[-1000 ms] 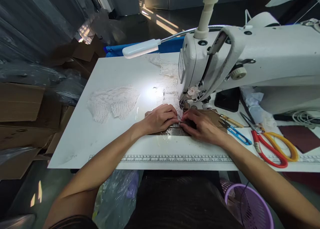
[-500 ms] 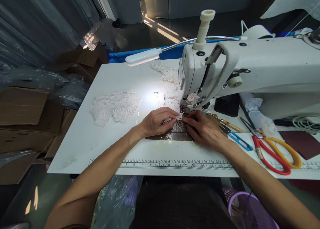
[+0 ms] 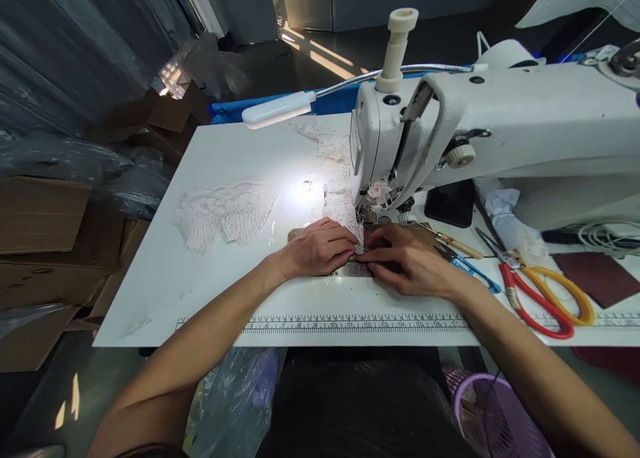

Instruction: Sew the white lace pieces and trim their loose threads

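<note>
White lace runs from behind the needle of a white sewing machine towards me. My left hand is closed on the lace's near left edge, fingers pressed together. From the other side my right hand pinches the same lace edge, just in front of the presser foot. Both hands rest over a brown plate on the table, and the fingertips nearly meet. A separate piece of white lace lies flat to the left.
On the right lie red-and-yellow scissors, blue thread snips, a wooden-handled awl and a black phone. A lit lamp hangs above the white table. A printed ruler follows the front edge.
Both hands have shifted slightly nearer to me along the lace edge. My left hand lies flatter over the lace. The whole view has moved a little.
</note>
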`<move>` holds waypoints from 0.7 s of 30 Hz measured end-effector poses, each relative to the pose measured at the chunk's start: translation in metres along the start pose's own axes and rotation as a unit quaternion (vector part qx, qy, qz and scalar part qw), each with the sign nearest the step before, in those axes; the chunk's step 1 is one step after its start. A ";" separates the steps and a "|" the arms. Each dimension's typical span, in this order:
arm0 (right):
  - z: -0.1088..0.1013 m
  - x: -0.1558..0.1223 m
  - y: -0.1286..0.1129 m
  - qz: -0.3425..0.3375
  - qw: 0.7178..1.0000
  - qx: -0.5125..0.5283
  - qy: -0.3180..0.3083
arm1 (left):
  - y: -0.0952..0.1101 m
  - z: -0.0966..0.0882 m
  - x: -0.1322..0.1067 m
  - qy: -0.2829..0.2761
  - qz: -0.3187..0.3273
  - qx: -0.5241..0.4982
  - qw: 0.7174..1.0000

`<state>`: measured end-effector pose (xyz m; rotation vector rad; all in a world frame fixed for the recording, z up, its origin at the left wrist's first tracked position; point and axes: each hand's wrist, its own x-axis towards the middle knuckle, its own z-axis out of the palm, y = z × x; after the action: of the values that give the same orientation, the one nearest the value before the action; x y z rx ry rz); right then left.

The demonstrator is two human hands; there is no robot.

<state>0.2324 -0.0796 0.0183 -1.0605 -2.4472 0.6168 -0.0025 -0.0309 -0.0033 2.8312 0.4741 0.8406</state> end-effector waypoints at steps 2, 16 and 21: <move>-0.009 0.006 0.004 0.030 0.999 0.019 0.001 | 0.000 0.000 0.000 -0.003 0.014 0.016 1.000; 0.013 0.004 0.029 0.055 0.996 -0.057 0.043 | 0.000 -0.003 0.001 -0.018 0.061 0.114 0.991; 0.014 0.004 0.031 0.028 0.995 -0.075 0.059 | 0.007 -0.011 0.004 -0.090 0.062 0.126 0.986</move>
<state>0.2402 -0.0609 -0.0090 -1.1915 -2.3982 0.3793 -0.0029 -0.0358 0.0096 3.1597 0.4075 0.5704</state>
